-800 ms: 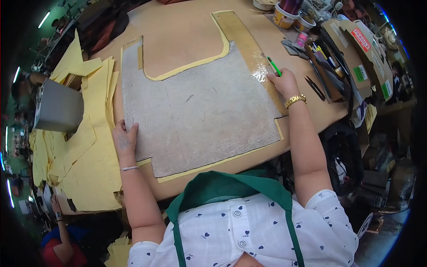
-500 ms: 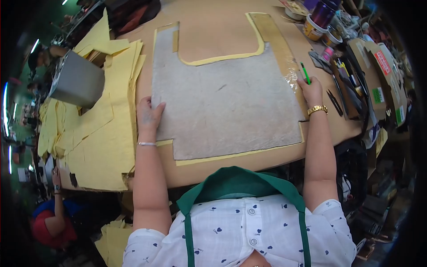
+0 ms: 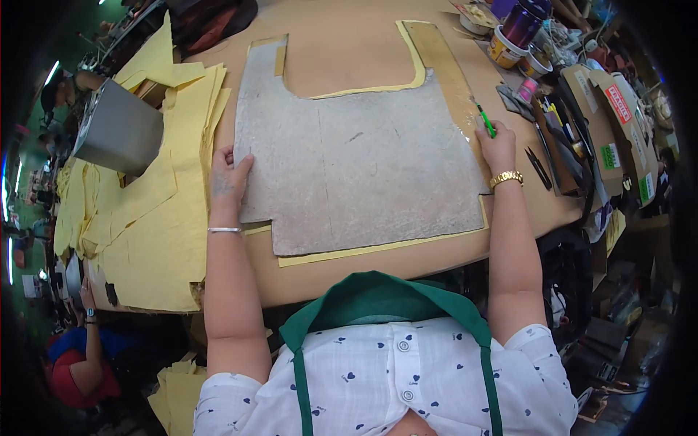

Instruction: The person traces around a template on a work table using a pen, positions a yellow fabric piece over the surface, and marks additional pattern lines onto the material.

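A large grey pattern board (image 3: 363, 167) with a U-shaped cut-out lies over a yellow sheet (image 3: 378, 247), whose edge shows along the cut-out and bottom. My left hand (image 3: 231, 182) grips the board's left edge, thumb on top and other fingers partly hidden at the side. That edge looks slightly raised. My right hand (image 3: 498, 149) holds a green pen (image 3: 487, 122), tip pointing up and away, and rests by the board's right edge. Brown tape (image 3: 447, 69) covers the board's right arm.
Yellow sheets (image 3: 156, 225) are stacked at left, with a grey metal block (image 3: 120, 127) on them. At right lie scissors (image 3: 539, 168), a cardboard box (image 3: 618, 123), tubs (image 3: 507, 47) and a dark purple tumbler (image 3: 525, 23). Another person (image 3: 83, 370) is at lower left.
My left hand has closed on the board's left edge and drawn it slightly left and up, covering the yellow strip there. The pen in my right hand has tilted further left.
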### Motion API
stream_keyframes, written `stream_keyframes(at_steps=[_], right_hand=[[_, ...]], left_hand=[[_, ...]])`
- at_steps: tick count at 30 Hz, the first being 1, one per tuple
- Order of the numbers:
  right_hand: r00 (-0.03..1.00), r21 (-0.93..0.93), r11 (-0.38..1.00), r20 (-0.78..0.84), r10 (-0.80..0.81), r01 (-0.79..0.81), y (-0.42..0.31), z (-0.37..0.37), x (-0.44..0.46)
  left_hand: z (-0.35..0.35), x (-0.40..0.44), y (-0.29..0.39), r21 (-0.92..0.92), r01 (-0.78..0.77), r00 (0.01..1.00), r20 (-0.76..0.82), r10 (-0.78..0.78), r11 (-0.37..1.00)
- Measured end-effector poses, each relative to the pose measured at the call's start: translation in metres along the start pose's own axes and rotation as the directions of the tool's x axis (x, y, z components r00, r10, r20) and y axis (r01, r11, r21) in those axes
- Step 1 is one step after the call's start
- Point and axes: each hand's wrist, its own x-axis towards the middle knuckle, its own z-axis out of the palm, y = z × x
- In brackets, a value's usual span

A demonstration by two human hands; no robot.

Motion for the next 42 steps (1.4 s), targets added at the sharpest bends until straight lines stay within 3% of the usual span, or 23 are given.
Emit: stream_keyframes(at_steps=[3,7,13,15,21,22,25,30,36,40,42], right_hand=[[0.994,-0.036,0.995,0.057,0.092,-0.09,-0.009,-0.005,-0.002],[0.979,0.022,0.989,0.143,0.142,-0.146,-0.006,-0.003,0.008],[0.983,0.492,0.853,0.128,0.128,-0.175,-0.005,-0.003,0.005],[0.984,0.479,0.862,0.14,0.112,-0.166,0.001,-0.001,0.006],[0.995,0.483,0.872,0.099,0.031,-0.076,0.012,0.008,0.01],[0.994,0.481,0.873,0.105,0.037,-0.083,0.014,0.009,0.012],[0.998,0.145,0.988,0.014,-0.061,0.058,0.015,0.013,0.014],[0.996,0.137,0.99,0.084,0.002,-0.013,0.01,0.008,0.015],[0.991,0.205,0.979,0.132,-0.024,-0.004,0.01,0.004,0.015],[0.976,0.21,0.977,0.217,-0.021,-0.025,0.006,-0.008,0.014],[0.97,0.254,0.962,0.238,0.04,-0.102,0.005,-0.01,0.009]], left_hand=[[-0.002,-0.01,0.001,-0.119,0.122,0.986,0.128,-0.106,0.985],[0.001,-0.014,-0.002,-0.115,0.019,0.986,0.165,0.0,0.993],[0.004,-0.024,-0.007,-0.193,-0.135,0.98,0.12,0.16,0.972],[0.004,-0.027,-0.005,-0.3,-0.124,0.98,0.114,0.165,0.946],[0.001,-0.032,-0.002,-0.27,-0.127,0.979,0.12,0.164,0.955],[0.0,-0.03,-0.004,-0.187,-0.122,0.979,0.137,0.149,0.975],[-0.004,-0.023,-0.009,0.078,-0.127,0.981,0.154,0.114,0.989],[-0.009,-0.023,-0.002,0.439,-0.214,0.975,0.145,0.166,0.873],[-0.007,-0.02,-0.004,0.45,-0.245,0.969,0.137,0.205,0.859],[-0.003,-0.024,0.009,0.446,-0.172,0.983,0.138,0.122,0.878],[-0.006,-0.022,0.005,0.623,-0.187,0.981,0.153,0.117,0.759]])
